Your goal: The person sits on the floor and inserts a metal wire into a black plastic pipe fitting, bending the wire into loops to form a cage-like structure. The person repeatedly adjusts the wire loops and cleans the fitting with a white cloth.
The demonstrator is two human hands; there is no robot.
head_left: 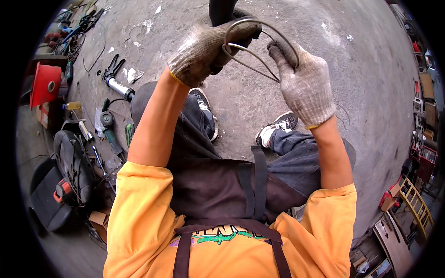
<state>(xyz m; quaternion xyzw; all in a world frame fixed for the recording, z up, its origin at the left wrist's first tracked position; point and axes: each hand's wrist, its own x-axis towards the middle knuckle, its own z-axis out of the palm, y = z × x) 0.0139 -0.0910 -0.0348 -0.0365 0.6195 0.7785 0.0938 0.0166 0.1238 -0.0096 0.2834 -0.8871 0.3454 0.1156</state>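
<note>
1. Evidently, both hands are handling a thin, grey, looped metal wire (250, 20), which is spanning the gap between them, around twelve to one o'clock.
2. At two o'clock, the right hand (306, 81), wearing a soiled white knitted glove (311, 92), is gripping the wire, probably to stop its loops from springing apart.
3. At twelve o'clock, the left hand (215, 48), wearing a similarly grimy knitted glove (192, 46), is curling its fingers inward; I cannot tell whether they are enclosing the wire or the smooth black object (221, 11) just beyond.
4. Both gloves are presumably guarding the skin against the metal.
5. On the grey concrete floor (366, 106), a silver-barrelled, black-handled caulking gun (119, 87) is lying at ten o'clock and a green, round-headed angle grinder (111, 138) at nine, perhaps for easy reach.
</note>
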